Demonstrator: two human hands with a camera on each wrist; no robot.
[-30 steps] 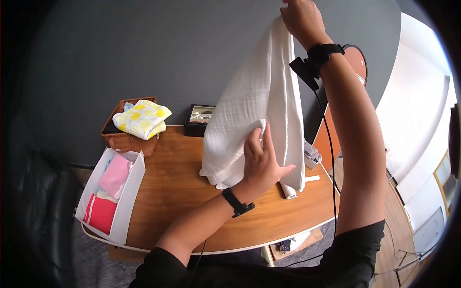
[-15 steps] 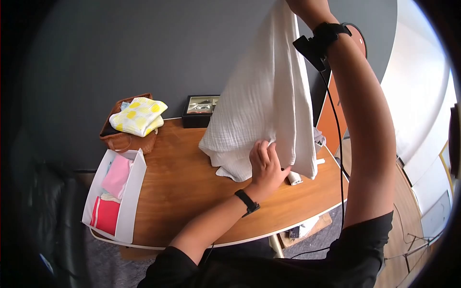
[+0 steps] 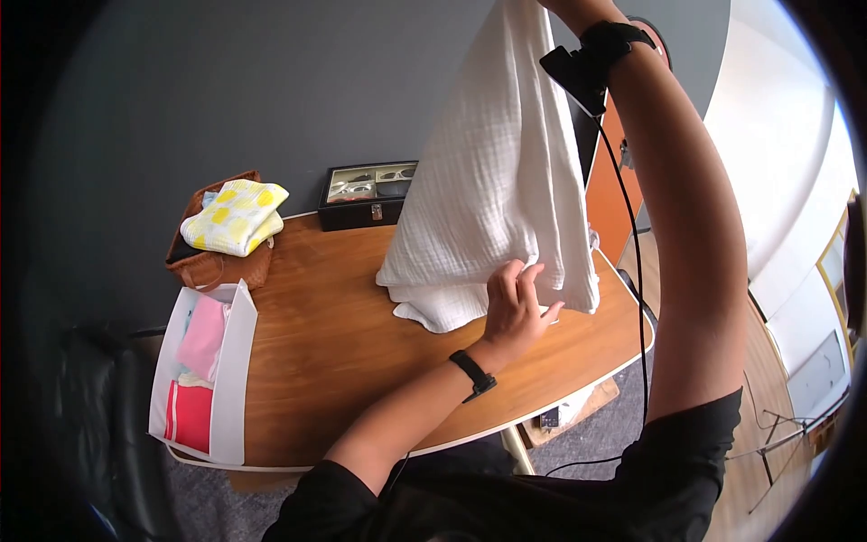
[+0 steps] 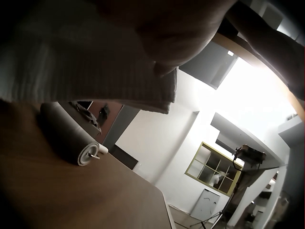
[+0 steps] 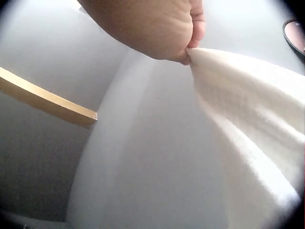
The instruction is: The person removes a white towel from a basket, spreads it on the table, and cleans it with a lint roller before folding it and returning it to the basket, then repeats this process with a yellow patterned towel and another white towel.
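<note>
A white crinkled muslin cloth [image 3: 470, 190] hangs from my raised right hand [image 5: 152, 26]. In the right wrist view, thumb and fingers pinch its gathered top corner; in the head view most of that hand is cut off by the upper edge. Lower down, my left hand [image 3: 517, 307] has curled fingers at the front of the cloth, where a small fold is drawn up between them, the thumb standing apart. The cloth's lower left part reaches down to the wooden table [image 3: 316, 361]. The left wrist view is dark, with the cloth [image 4: 95, 76] beside the hand [image 4: 181, 38].
A white box [image 3: 237, 379] of pink and red folded cloths stands at the table's left. Behind it, a wicker basket [image 3: 248, 268] bears a yellow-spotted cloth [image 3: 237, 217]. A black glass-topped case [image 3: 352, 215] sits at the back. A grey roll [image 4: 71, 133] lies under the cloth.
Both hands still hold the cloth. My left hand has shifted slightly right and down with its fold, and the right hand has risen mostly out of the head view.
</note>
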